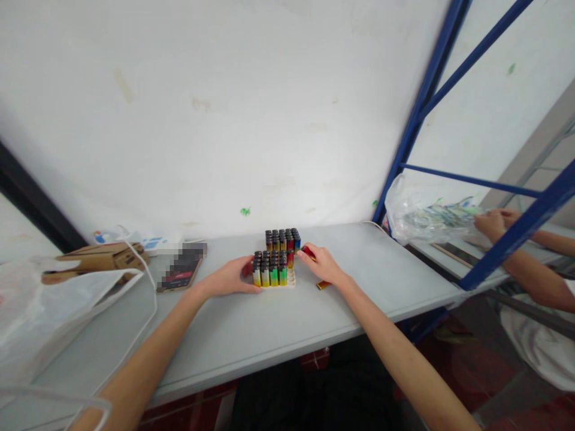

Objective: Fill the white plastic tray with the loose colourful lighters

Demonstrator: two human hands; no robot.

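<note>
A white tray (291, 281) of upright lighters stands mid-table, and a second block of lighters (282, 239) stands just behind it. My left hand (231, 277) rests against the tray's left side, its fingers curled round something red that I cannot make out. My right hand (321, 264) is at the tray's right side, pinching a red lighter (308, 251) near the top row. Another orange lighter (323, 285) lies flat on the table under my right wrist.
A phone (182, 272) and a cardboard box (101, 257) lie at the left, with a white plastic bag (49, 311) and a white cable (148, 311). A blue metal frame (417, 114) stands at the right. Beyond it another person's hands (494, 224) handle a plastic bag (422, 215).
</note>
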